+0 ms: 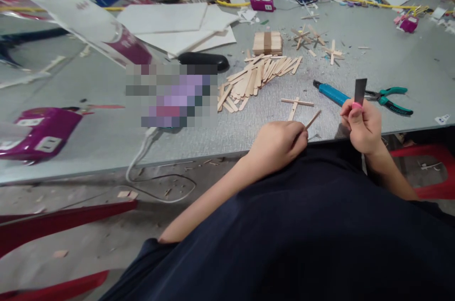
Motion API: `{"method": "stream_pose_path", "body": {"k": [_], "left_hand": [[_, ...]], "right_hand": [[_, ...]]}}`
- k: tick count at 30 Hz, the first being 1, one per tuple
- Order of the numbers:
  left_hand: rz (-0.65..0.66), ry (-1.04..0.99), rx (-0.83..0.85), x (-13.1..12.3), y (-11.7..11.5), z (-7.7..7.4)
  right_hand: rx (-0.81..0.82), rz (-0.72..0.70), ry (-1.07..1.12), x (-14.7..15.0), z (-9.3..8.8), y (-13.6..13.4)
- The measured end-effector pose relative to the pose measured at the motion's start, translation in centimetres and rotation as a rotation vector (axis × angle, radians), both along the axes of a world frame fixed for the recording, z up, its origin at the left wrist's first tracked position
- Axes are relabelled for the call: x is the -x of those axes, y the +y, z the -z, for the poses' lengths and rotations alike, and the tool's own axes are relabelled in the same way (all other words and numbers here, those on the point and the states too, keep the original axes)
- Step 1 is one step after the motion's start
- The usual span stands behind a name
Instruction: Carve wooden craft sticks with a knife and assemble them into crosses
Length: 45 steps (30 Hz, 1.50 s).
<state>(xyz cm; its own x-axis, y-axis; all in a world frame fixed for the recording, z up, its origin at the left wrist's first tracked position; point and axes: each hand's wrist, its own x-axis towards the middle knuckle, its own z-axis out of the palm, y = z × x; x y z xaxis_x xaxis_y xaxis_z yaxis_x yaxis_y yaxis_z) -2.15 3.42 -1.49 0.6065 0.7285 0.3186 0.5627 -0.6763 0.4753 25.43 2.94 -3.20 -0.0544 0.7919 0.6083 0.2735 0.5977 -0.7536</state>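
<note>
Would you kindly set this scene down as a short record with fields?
Left hand: pinches thin wooden stick
Right hand: holds dark blade upright
Before the hands: crossed sticks, blue utility knife, green-handled pliers
Farther back: loose stick pile, stick bundle
Surface: grey table

Lighting: bright, even, soft shadows. Pale sheen on grey textured desk (391, 68). Left edge stretched and smeared; pixelated block mid-frame; centre reasonably sharp.
</note>
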Motion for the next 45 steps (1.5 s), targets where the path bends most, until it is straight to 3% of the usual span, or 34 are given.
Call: {"method": "stream_pose_path", "body": {"k": [4, 7, 11, 15, 19, 23, 28, 34, 45], "left_hand": [[0.022, -0.497, 0.43, -0.7, -0.1, 0.0], [0.01, -0.773, 0.554, -1.7, 0.6, 0.0], [-0.02, -0.903, 0.674, -1.9, 1.4, -0.1], [-0.023, -1.01, 0.814, -1.4, 1.5, -0.4], [-0.039, -1.041, 0.851, -1.2, 1.3, -0.7], [-0.026, -1.054, 0.846, -1.3, 1.2, -1.1], [0.038, -1.089, 0.958, -1.2, 1.1, -1.4], [0.043, -1.091, 0.838, -1.0, 0.8, -0.5], [-0.038, -0.901, 0.727, -0.3, 0.6, 0.3]], "right_hand": [[-0.007, -0.038, -0.007, 0.4, 0.5, -0.1], [-0.033, -0.012, -0.101, 1.1, 0.1, -0.2], [-0.03, -0.058, -0.152, 1.8, -0.5, -0.2], [0.003, -0.009, -0.206, 2.3, -0.9, -0.2], [0.037, -0.09, -0.277, 2.9, -1.3, -0.2], [-0.039, -0.053, -0.321, 3.6, -1.8, 0.0], [-0.052, -0.037, -0.337, 4.3, -2.0, 0.2], [-0.096, 0.032, -0.357, 4.5, -1.3, 0.1], [-0.082, 0.046, -0.339, 4.8, -0.6, -0.1]]}}
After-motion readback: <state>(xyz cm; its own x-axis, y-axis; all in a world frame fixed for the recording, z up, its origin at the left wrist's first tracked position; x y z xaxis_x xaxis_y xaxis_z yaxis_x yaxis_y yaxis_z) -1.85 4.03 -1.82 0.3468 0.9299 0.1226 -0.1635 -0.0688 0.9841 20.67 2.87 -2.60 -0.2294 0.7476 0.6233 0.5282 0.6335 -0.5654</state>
